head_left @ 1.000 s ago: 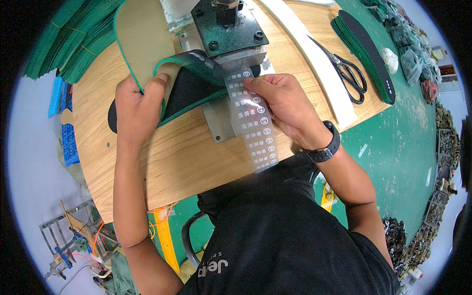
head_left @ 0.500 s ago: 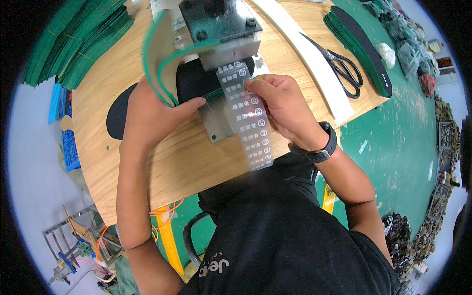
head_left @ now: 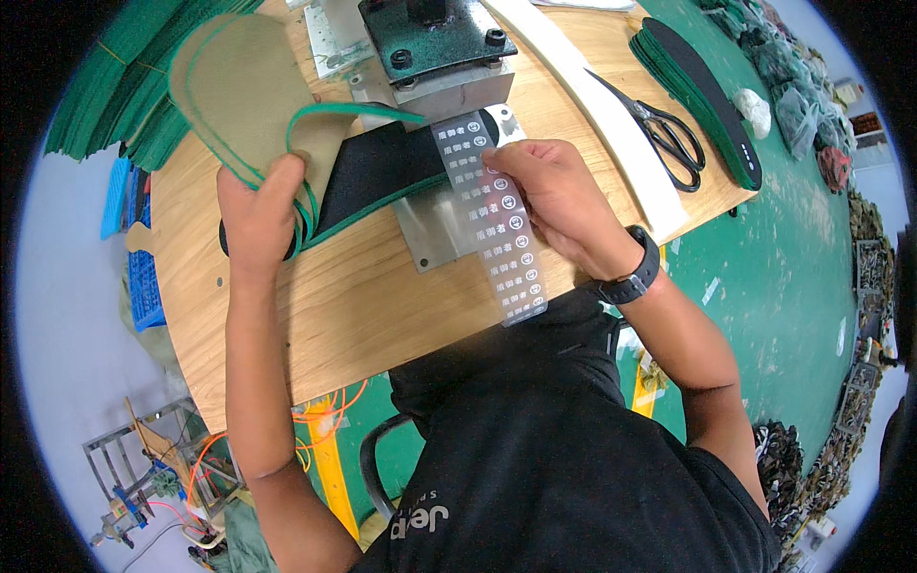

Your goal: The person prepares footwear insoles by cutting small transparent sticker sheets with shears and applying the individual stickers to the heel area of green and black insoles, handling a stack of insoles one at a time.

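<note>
My left hand [head_left: 258, 210] grips the near edge of green-edged shoe insoles, thumb on top. One tan insole [head_left: 239, 81] is folded back to the left, and a green-edged flap curls over beside it. Beneath, a black insole [head_left: 373, 177] lies across the metal plate [head_left: 430, 239], its far end under the metal block of the press [head_left: 439, 48]. My right hand [head_left: 559, 196] pinches a transparent strip of white printed labels [head_left: 511, 239]. The strip's upper end rests on the black insole; its lower end hangs near the table's front edge.
Black-handled scissors [head_left: 669, 143] lie right of a curved white strip [head_left: 611, 124]. Farther right is a stack of dark insoles [head_left: 697, 100]. Several green sheets [head_left: 105, 86] are piled at the far left of the wooden table [head_left: 344, 315].
My left hand has moved left and slightly down, and the tan insole has swung open to the left, baring more of the black insole. My right hand stays on the label strip, shifted slightly right.
</note>
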Motion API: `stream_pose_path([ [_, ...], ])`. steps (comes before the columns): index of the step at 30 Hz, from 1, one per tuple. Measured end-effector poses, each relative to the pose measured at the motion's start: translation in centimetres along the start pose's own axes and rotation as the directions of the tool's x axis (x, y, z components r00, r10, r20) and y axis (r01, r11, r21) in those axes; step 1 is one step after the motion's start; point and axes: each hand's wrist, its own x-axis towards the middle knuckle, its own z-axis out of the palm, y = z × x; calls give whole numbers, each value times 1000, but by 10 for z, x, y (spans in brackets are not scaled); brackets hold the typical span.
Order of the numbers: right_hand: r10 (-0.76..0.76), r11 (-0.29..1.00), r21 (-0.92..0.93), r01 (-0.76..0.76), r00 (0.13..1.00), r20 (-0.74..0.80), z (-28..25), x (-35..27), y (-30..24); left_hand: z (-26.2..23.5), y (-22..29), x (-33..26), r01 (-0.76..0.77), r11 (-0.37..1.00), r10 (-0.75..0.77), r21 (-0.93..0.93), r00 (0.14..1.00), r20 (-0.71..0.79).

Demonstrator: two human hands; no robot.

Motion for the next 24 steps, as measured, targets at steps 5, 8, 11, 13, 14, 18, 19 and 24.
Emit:
stream_pose_path([
  [5, -12, 999, -45, 13, 1000, 13, 0, 3, 1, -5, -1, 0, -7, 993, 2, 115, 999, 41],
  [8, 12, 999, -53, -11, 1000, 6, 0, 5, 2, -3, 0, -1, 6, 985, -12, 171, 999, 32],
  [11, 11, 998, -67, -11, 1000, 5, -1, 8, 4, 2, 3, -3, -14, 974, 1, 225, 999, 55],
  [13, 2, 990, -138, -3, 1000, -9, 2, 6, 2, 8, 5, -5, -21, 959, -9, 284, 995, 104],
  [14, -3, 985, -173, 0, 1000, -16, 3, 6, 1, 12, 4, -6, -18, 946, -28, 324, 990, 138],
  [18, 11, 984, -177, -12, 1000, -7, 5, 2, -2, 22, 10, -7, -191, 819, 23, 541, 953, 302],
  [19, 8, 983, -184, -10, 1000, -11, 4, 2, -2, 25, 8, -7, -267, 775, 71, 573, 937, 341],
  [24, -61, 992, -109, 64, 998, 28, -1, -1, 5, 23, 9, -8, -346, 708, 114, 616, 916, 384],
])
